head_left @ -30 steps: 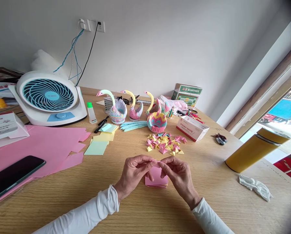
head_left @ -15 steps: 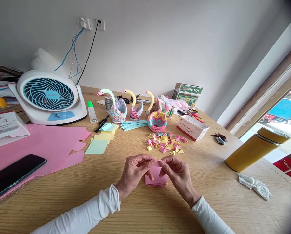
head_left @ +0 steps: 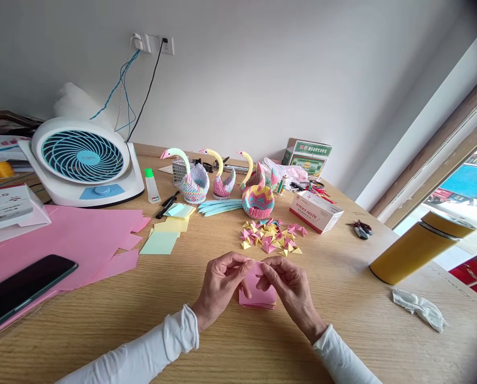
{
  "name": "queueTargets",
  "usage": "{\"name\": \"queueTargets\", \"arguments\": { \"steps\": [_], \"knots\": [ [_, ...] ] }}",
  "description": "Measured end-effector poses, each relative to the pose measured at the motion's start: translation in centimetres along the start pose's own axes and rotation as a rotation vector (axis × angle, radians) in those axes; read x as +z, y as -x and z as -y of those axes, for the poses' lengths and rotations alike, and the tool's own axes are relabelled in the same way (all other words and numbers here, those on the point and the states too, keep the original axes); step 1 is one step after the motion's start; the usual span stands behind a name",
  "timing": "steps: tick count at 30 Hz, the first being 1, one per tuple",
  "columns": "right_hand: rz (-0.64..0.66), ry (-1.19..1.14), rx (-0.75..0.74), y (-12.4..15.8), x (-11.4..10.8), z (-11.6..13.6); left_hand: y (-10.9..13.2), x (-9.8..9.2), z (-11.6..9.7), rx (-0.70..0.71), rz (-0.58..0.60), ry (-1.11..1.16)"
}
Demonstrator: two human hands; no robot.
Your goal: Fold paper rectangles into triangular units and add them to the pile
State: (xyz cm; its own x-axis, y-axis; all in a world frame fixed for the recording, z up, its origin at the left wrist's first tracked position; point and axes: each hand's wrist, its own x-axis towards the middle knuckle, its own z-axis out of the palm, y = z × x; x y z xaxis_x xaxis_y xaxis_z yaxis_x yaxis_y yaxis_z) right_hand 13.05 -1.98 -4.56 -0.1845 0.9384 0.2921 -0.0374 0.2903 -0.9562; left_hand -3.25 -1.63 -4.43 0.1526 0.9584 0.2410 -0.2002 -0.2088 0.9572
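Observation:
My left hand point(head_left: 223, 284) and my right hand point(head_left: 291, 288) meet near the front middle of the table, thumbs and fingertips pinched. Between them is a small piece of pink paper point(head_left: 257, 263), mostly hidden by the fingers; its folds cannot be made out. Directly below lies a stack of pink paper squares point(head_left: 257, 298), partly covered by both hands. Just beyond the fingertips, pink and yellow folded paper triangles point(head_left: 268, 246) are spread in a loose pile.
Paper swans point(head_left: 195, 184) and a round paper basket point(head_left: 258, 201) stand farther back. A sticky note box point(head_left: 316, 212) and a yellow flask point(head_left: 418, 248) are on the right. Leftward are green paper squares point(head_left: 159, 243), pink sheets point(head_left: 90, 229), a phone point(head_left: 26, 290) and a fan point(head_left: 87, 160).
The fingertips have shifted slightly, and the pink paper between them shows less as a separate strip. The view has moved a little; both hands stay over the stack.

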Motion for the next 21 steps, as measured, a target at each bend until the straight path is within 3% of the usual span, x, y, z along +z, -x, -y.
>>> {"name": "queueTargets", "arguments": {
  "steps": [4,8,15,21],
  "knots": [
    [-0.02,0.035,-0.028,-0.13,-0.2,-0.45,-0.08,-0.02,-0.46,-0.03,0.024,0.007],
    [-0.052,0.088,-0.057,-0.24,-0.43,-0.58,-0.25,-0.19,-0.96,-0.126,0.12,0.015],
    [-0.044,0.066,0.0,-0.27,-0.11,0.2,-0.42,-0.37,-0.58,-0.226,0.205,0.165],
    [-0.07,-0.072,0.038,-0.37,0.31,-0.24,-0.29,-0.36,-0.43,-0.183,0.266,0.182]
  ]
}}
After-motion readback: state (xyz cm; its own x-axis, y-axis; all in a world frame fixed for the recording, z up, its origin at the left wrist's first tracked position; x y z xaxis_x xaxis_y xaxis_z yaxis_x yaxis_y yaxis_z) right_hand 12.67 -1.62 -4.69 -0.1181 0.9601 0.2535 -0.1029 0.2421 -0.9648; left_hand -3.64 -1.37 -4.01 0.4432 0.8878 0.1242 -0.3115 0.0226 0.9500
